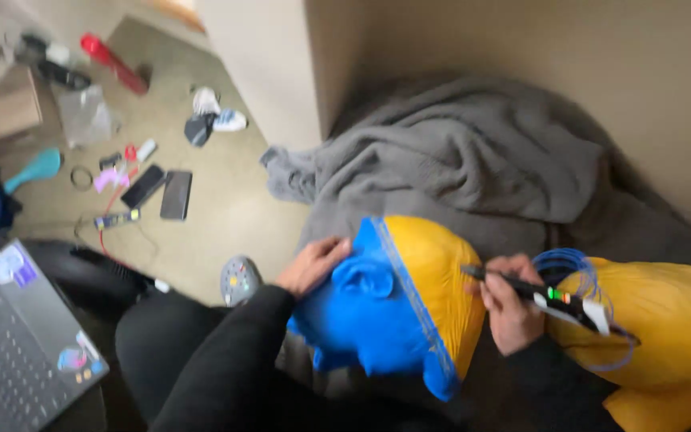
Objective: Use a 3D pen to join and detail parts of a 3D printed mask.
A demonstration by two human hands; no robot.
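Note:
A blue head-shaped form (365, 312) with a moulded ear rests on my lap, its back half covered in yellow fabric (441, 276). A pale blue ridge runs along the seam between blue and yellow. My left hand (312, 264) lies flat against the top of the blue form. My right hand (509, 308) grips a black pen-shaped tool (521, 286) with small green and orange lights, its tip touching the yellow part. A coil of thin blue filament (571, 268) loops from the tool's rear end.
A grey blanket (457, 160) is heaped against the wall behind. A yellow cushion (665, 320) lies at right. An open laptop (17, 336) sits at lower left. Two phones (161, 190), cables, a round remote (239, 280), a cardboard box (0, 108) and shoes (211, 120) litter the floor.

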